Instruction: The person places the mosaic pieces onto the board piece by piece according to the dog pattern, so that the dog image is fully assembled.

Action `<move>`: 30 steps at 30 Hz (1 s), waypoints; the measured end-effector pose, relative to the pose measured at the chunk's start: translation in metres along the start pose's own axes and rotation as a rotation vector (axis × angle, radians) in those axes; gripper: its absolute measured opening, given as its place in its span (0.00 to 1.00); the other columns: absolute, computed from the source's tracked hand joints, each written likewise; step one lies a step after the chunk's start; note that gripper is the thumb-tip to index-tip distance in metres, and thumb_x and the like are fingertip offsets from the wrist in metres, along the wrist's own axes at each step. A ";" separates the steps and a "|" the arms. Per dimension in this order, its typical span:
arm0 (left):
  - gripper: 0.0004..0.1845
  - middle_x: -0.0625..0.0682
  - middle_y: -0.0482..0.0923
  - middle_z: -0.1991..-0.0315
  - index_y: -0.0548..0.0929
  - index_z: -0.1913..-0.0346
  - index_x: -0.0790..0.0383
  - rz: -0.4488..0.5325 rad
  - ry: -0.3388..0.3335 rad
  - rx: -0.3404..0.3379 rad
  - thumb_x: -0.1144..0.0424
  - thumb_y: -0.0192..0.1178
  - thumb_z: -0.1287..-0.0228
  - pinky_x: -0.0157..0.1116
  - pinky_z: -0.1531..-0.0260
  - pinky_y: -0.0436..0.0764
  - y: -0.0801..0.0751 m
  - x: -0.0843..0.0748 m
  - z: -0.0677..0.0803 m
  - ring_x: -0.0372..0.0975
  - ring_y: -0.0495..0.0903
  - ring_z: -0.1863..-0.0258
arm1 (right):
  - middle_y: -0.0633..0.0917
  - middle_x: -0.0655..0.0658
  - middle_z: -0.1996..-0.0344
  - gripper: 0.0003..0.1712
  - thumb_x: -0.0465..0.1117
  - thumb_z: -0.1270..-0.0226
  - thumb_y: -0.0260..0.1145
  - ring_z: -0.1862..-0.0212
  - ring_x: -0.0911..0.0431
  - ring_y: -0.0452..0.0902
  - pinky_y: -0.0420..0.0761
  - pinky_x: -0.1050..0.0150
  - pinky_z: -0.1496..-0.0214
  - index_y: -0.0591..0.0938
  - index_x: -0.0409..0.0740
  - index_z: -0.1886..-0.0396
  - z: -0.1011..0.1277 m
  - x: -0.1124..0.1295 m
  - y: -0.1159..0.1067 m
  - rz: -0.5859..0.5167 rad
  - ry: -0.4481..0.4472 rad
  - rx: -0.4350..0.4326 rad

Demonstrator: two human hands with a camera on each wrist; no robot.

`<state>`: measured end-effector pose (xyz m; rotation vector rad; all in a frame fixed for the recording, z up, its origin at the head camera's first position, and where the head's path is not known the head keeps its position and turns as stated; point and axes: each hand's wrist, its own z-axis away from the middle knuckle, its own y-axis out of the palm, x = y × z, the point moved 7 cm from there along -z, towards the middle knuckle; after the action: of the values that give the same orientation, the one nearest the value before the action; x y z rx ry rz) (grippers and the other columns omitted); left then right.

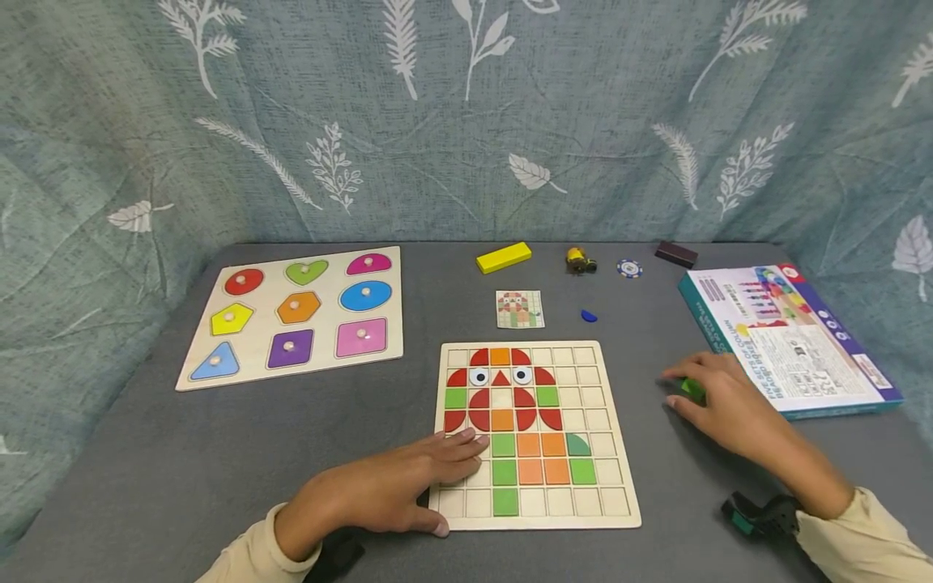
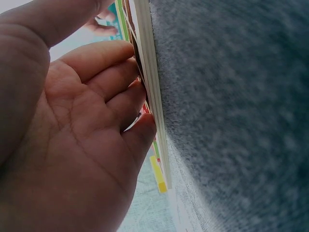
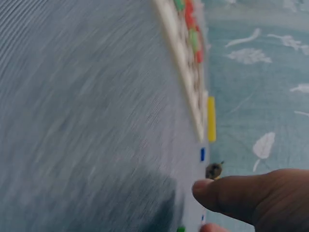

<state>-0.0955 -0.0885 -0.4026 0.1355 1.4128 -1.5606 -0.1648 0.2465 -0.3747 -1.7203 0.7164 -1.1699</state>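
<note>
A square wooden board with a grid of cells lies flat, bearing red, orange and green tiles, plus two eye tiles. My left hand rests on its lower left corner, fingers extended over the cells and thumb by the front edge. In the left wrist view, the fingers of that hand lie against the board. To the board's right, my right hand is low over the cloth. Something green shows between its thumb and fingers; its shape is partly hidden. The right wrist view shows the thumb apart from it.
A printed box stands beside the right hand. Behind the board lie a pattern card, blue piece, yellow block, toy vehicle, poker chip and dark block. A knobbed shape puzzle lies left.
</note>
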 end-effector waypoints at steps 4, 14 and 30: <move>0.39 0.44 0.51 0.24 0.64 0.27 0.58 -0.001 -0.006 0.003 0.59 0.69 0.40 0.45 0.31 0.56 0.000 0.000 0.000 0.39 0.45 0.25 | 0.77 0.28 0.51 0.20 0.34 0.43 0.72 0.48 0.33 0.68 0.67 0.38 0.50 0.82 0.33 0.50 0.003 -0.009 -0.001 0.022 0.040 -0.025; 0.40 0.44 0.51 0.24 0.65 0.27 0.58 -0.011 -0.018 0.003 0.59 0.70 0.41 0.45 0.32 0.57 -0.001 -0.001 0.000 0.41 0.46 0.25 | 0.81 0.37 0.60 0.18 0.24 0.49 0.70 0.61 0.47 0.76 0.75 0.49 0.62 0.84 0.34 0.55 0.003 -0.012 -0.002 0.009 -0.021 -0.115; 0.39 0.44 0.53 0.25 0.65 0.27 0.58 -0.013 -0.015 -0.007 0.59 0.70 0.41 0.44 0.31 0.56 -0.001 -0.001 0.000 0.40 0.46 0.25 | 0.81 0.45 0.66 0.17 0.27 0.45 0.67 0.67 0.55 0.73 0.73 0.56 0.67 0.83 0.33 0.53 -0.003 -0.013 0.004 -0.001 0.043 0.027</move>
<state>-0.0953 -0.0881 -0.4012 0.1106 1.4096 -1.5642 -0.1718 0.2542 -0.3833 -1.6775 0.7229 -1.2150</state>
